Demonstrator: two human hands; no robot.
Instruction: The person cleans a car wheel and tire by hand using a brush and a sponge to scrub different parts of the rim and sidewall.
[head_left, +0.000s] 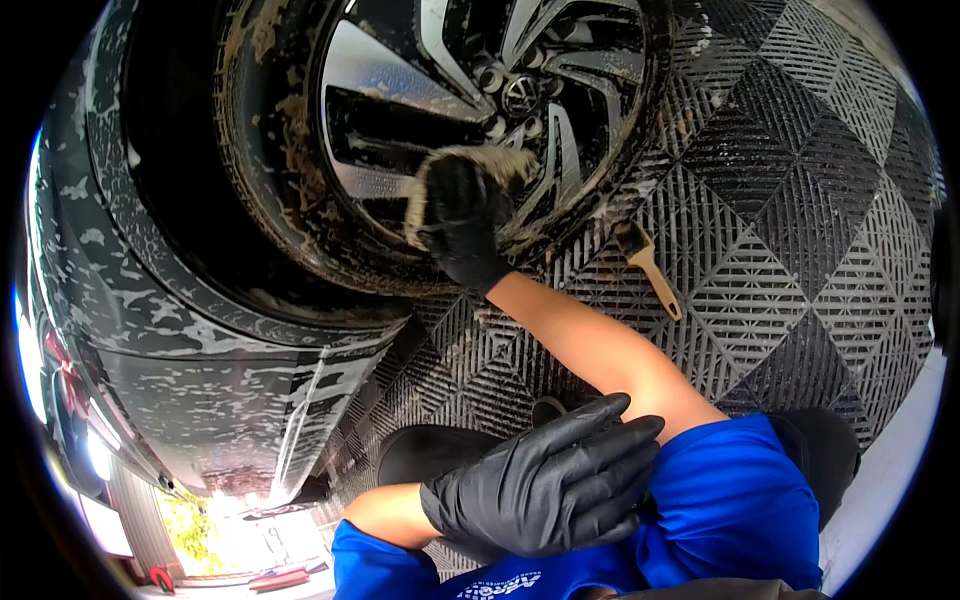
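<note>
My right hand (466, 217), in a black glove, grips a tan fleecy wash pad (511, 162) against the lower spokes of the alloy wheel (397, 82). Both hand and pad look slightly blurred, and the palm side is hidden. The wheel has silver and black spokes, a Volkswagen centre cap (523, 95) and a wet tyre (289, 172) streaked with brownish foam. Close to my body, my left hand (547, 480), also black-gloved, lies empty across my right arm near the elbow, its fingers extended and slightly apart.
A flat brush (652, 274) with a beige handle lies right of the tyre on the grey-and-black slatted floor tiles (739, 277). The foam-streaked dark car body (217, 405) curves along the left. Both my knees are bent below. Bright daylight shows at lower left.
</note>
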